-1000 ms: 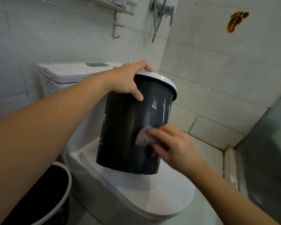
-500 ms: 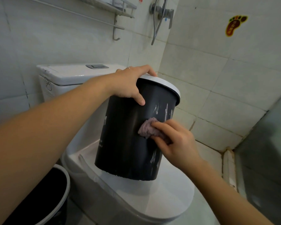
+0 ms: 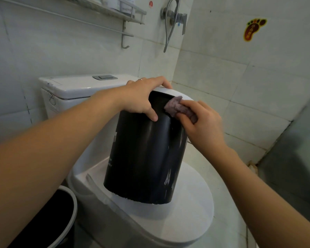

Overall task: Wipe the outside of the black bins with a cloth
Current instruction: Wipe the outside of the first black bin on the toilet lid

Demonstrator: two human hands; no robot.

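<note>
A black bin [image 3: 143,158] with a white rim stands tilted on the closed white toilet lid [image 3: 186,212] at the centre of the view. White lettering runs down the bin's side at about 9 o'clock, but it is cut off by the curve and cannot be read. Its inside is hidden from view. The left hand [image 3: 141,97] grips the bin's top edge at 12 o'clock, fingers curled over the white rim and thumb pressed against the black wall. The right hand [image 3: 202,126], at about 2 o'clock of the bin, pinches a small bunched purple-grey cloth [image 3: 177,108] with curled fingers and holds it against the bin just under the rim. Pale wet streaks mark the bin's right side. A second black bin [image 3: 61,228] with a white rim sits on the floor at 7 o'clock; its inside looks dark. On the tiled wall at 1 o'clock is a foot-shaped sticker [image 3: 252,29] with small writing too fine to read.
</note>
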